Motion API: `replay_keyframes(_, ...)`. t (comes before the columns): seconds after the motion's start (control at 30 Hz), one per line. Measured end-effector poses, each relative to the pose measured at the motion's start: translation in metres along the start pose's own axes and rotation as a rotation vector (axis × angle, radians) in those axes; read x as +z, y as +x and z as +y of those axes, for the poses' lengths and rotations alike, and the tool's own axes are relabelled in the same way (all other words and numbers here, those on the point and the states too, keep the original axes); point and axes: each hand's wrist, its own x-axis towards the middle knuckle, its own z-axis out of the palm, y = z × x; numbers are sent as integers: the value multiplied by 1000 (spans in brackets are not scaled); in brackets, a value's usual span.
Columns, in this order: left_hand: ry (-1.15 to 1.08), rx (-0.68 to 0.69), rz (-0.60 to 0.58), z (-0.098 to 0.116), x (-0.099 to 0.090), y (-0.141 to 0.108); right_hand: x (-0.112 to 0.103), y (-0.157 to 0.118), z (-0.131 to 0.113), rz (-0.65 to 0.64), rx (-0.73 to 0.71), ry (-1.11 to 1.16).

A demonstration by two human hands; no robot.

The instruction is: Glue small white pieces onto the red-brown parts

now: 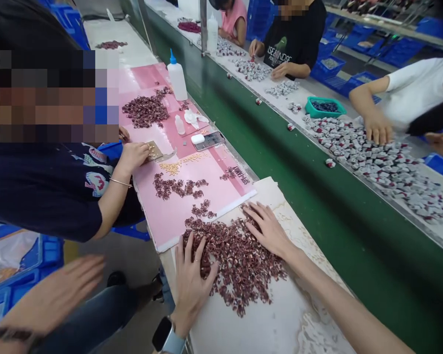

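Note:
A wide heap of small dark-red-brown pieces [239, 260] lies on the pale table top [266, 324] in front of me. With fingers spread, my left hand [194, 280] rests against the heap's near-left side; a smartwatch [162, 334] is on that wrist. My right hand [268, 228] lies over the far-right edge of the heap, fingers stretched out. Neither hand has anything gripped in it. The undersides of both palms are hidden. Smaller clusters of the same pieces [177, 187] are scattered ahead on a pink sheet [155, 216].
A green conveyor belt [280, 167] runs along the right. Beyond it, several people sit by heaps of grey-white pieces [376, 157]. On the left a co-worker's hand [135, 155] is near yellow bits [173, 167]. Another person's hand [59, 290] reaches in lower left. A glue bottle [177, 78] and phone [212, 141] stand farther ahead.

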Motion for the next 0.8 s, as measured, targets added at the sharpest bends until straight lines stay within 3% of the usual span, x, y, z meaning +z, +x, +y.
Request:
replay_keyframes(0.2,-39,31,-36,16,8,-18,8,-45,-14,-59,-21,23)
replay_keyframes(0.27,-40,14,-13,22,7,-22,6,-65,-20,-11,21,13)
replay_keyframes(0.4,-38,-80,39,35,9,-32,10,-106,-22,258,386,-18)
replay_keyframes(0.47,-58,-89,27,42,14,-37,21,-120,-29,307,506,44)
replay_keyframes(0.63,-136,-111,36,55,29,-47,54,-119,-70,443,560,153)
replay_keyframes(0.8,-247,-70,51,68,43,-51,69,-107,-99,567,590,311)
